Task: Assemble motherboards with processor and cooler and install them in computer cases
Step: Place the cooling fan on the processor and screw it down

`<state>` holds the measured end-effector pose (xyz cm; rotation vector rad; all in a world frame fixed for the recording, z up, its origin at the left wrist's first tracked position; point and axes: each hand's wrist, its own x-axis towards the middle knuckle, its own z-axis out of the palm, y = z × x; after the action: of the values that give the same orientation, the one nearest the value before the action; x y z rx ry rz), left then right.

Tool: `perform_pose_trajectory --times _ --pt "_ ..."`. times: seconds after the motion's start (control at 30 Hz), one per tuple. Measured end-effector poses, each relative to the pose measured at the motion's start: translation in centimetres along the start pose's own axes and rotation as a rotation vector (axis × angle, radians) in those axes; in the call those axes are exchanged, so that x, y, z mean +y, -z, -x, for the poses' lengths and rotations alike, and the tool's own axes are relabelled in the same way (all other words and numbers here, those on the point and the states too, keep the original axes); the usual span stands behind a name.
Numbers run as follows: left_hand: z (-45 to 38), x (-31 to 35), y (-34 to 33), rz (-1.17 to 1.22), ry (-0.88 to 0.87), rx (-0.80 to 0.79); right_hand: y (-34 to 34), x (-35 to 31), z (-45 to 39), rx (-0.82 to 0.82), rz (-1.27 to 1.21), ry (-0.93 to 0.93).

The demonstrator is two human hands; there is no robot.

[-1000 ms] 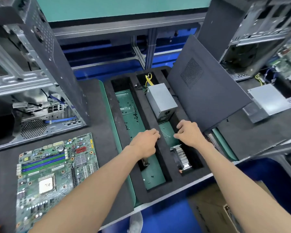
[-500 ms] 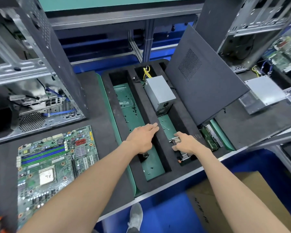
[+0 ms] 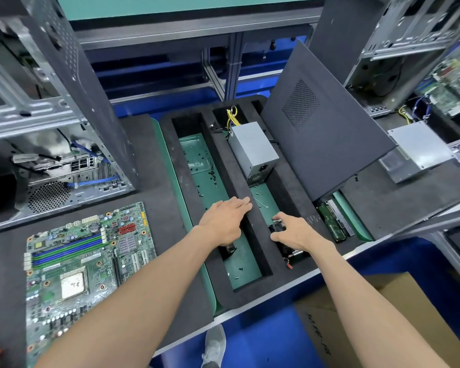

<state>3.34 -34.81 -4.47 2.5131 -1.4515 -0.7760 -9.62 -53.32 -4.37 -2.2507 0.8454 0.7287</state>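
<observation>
A green motherboard (image 3: 80,266) with a bare silver processor (image 3: 73,286) lies flat at the lower left of the bench. A black foam tray (image 3: 230,168) has long slots. My right hand (image 3: 295,232) reaches into the middle slot and grips the cooler (image 3: 290,252), a black and metal block mostly hidden under the fingers. My left hand (image 3: 225,221) lies flat with straight fingers on the foam ridge between the left and middle slots. An open computer case (image 3: 51,144) stands at the left.
A grey power supply (image 3: 252,151) with yellow wires sits in the middle slot. A dark case side panel (image 3: 327,123) leans over the tray's right slot, above a green card (image 3: 332,224). Small screws lie in the left slot. More cases and a second power supply (image 3: 420,147) stand right.
My right hand moved down the middle slot onto the cooler and curled round it. My left hand went from loosely curled to flat on the foam ridge.
</observation>
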Motion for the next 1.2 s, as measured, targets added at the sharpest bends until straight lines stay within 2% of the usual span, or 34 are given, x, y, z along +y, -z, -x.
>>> perform_pose_trajectory --times 0.27,0.43,0.53,0.63,0.73,0.87,0.93,1.03,1.2 --pt "0.1 0.2 0.2 -0.002 0.019 -0.038 -0.1 0.3 -0.3 0.043 0.071 -0.052" --pt "0.1 0.2 0.5 -0.005 0.025 -0.097 2.1 -1.0 1.0 0.214 0.139 -0.005" --pt "0.4 0.8 0.9 0.043 0.021 -0.111 4.8 -2.4 2.4 0.329 0.023 0.024" --pt "1.2 1.8 1.3 0.292 0.042 0.037 7.1 -4.0 4.2 0.397 -0.201 0.099" --pt "2.5 2.4 1.9 0.693 0.177 0.179 7.5 -6.2 5.4 0.400 -0.414 0.167" --pt "5.2 1.7 3.2 1.355 0.279 0.160 5.1 -9.5 5.7 0.338 -0.733 0.226" --pt "7.0 0.4 3.6 1.551 0.305 0.204 3.4 -11.3 5.8 0.305 -0.845 0.252" --pt "10.3 -2.0 3.7 1.634 0.319 0.308 0.2 -14.0 6.0 0.220 -0.990 0.286" --pt "16.4 -6.0 4.1 1.521 0.370 0.434 -5.4 -18.5 7.1 0.069 -1.138 0.349"
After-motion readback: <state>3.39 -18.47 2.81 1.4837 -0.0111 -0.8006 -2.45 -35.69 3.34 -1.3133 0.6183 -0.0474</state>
